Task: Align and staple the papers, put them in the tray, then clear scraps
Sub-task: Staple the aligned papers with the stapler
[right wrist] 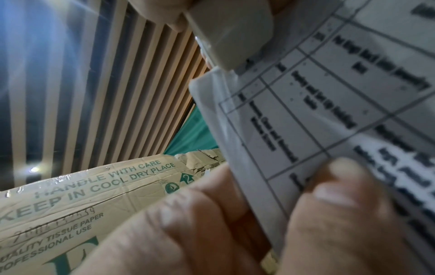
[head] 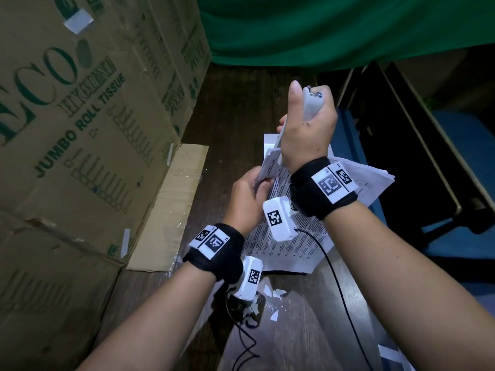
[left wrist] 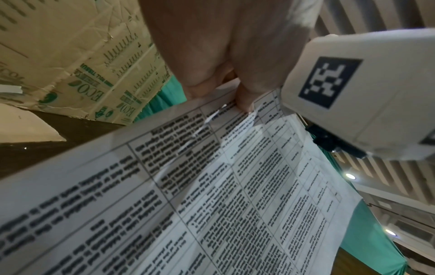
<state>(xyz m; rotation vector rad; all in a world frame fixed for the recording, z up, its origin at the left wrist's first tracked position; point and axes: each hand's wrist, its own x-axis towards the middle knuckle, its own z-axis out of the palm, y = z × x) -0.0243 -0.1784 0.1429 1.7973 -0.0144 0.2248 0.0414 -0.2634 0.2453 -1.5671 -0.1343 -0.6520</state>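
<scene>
Above the desk [head: 308, 317], mid-stapling: printed papers [head: 289, 245] pinched by left hand [head: 246, 194], grey stapler [head: 310, 105] clenched in right hand [head: 308, 129] at far corner; traying pending, scraps [head: 276, 293] uncleared nearby.

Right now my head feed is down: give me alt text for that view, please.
The right hand grips a grey stapler clamped on the top corner of a printed paper stack, which the left hand pinches at its edge above a dark table. Torn white scraps lie near the left wrist; cardboard boxes stand left.

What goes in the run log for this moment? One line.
step: stapling | right hand: grips stapler on papers corner | left hand: pinches papers | scraps: on table
</scene>
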